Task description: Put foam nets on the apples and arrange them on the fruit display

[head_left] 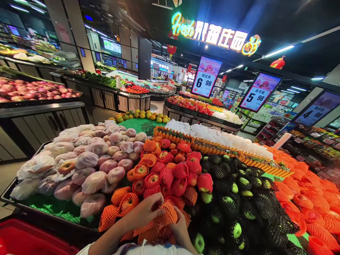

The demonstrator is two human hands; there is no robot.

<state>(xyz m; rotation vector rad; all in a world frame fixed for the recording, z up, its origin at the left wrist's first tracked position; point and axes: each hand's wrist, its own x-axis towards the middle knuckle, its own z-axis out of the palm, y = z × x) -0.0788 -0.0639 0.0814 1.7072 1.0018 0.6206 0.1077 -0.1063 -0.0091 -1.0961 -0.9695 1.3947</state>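
Observation:
An apple in an orange foam net (170, 213) is between my two hands, low in the middle of the view. My right hand (181, 228) grips it from the right, fingers curled along its side. From the left, my left hand (146, 211) bends its fingers and thumb together at the edge of the net; its fingertips are partly hidden. Beneath and around both hands lie more apples in orange nets (129, 204). Just beyond are red apples in pink-red foam nets (166, 176).
Plastic-wrapped fruit (92, 182) fills the display's left side. Green fruit in black nets (225, 202) lies to the right, with orange-wrapped fruit (316, 198) farther over. A low orange fence (212, 148) runs behind. A red basket (34, 237) is at lower left. Price screens (206, 76) hang above.

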